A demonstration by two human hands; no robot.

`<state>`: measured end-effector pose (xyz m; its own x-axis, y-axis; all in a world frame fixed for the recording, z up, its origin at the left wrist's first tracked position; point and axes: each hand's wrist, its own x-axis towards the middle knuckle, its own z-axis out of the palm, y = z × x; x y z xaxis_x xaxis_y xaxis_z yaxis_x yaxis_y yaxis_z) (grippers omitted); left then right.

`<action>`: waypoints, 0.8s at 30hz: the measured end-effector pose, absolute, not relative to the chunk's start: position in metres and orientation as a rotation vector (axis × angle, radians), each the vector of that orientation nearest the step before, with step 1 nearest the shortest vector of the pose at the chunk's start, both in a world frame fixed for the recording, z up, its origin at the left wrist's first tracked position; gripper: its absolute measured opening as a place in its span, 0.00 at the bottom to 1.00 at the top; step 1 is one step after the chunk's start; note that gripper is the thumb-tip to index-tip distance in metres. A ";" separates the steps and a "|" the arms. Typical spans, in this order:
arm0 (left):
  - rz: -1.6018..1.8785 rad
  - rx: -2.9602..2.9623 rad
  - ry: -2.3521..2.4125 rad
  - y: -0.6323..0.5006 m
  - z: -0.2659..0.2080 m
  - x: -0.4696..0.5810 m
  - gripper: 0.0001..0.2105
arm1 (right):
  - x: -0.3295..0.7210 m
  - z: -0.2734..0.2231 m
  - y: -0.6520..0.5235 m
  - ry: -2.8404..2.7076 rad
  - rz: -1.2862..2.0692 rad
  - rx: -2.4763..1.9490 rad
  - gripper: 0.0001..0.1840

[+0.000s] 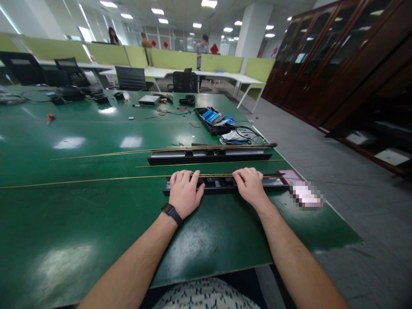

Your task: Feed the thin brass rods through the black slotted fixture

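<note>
A long black rail point(219, 189) with a silvery inner channel lies crosswise on the green table in front of me. My left hand point(184, 195) is laid over its left part, fingers curled over the far edge and thumb at the near side. Toward the rail's right part, my right hand point(251, 185) pinches at the far edge, where a thin brass-coloured rod point(96, 180) runs along the rail. The rod extends far to the left. Black fittings point(222, 181) sit in the channel between my hands. My fingertips partly hide what they press on.
Beyond lies a second black rail point(209, 159) with thin rods on top. A loose rod point(206, 164) lies between the rails. A pink-edged phone point(304, 194) rests near the table's right edge. Farther back are a black tray point(210, 125), gloves point(236, 137) and cables.
</note>
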<state>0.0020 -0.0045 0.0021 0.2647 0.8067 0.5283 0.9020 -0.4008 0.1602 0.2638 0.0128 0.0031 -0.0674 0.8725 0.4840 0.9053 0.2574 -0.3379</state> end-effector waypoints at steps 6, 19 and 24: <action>-0.810 -2.356 -1.606 -0.005 0.004 0.002 0.20 | 0.264 0.003 0.013 -1.927 -0.066 -1.613 0.17; -0.821 -2.361 -1.613 -0.005 0.002 0.002 0.20 | 0.263 0.003 0.012 -1.937 -0.097 -1.618 0.19; -0.828 -2.358 -1.611 -0.004 0.001 0.002 0.20 | 0.263 0.004 0.012 -1.945 -0.094 -1.625 0.18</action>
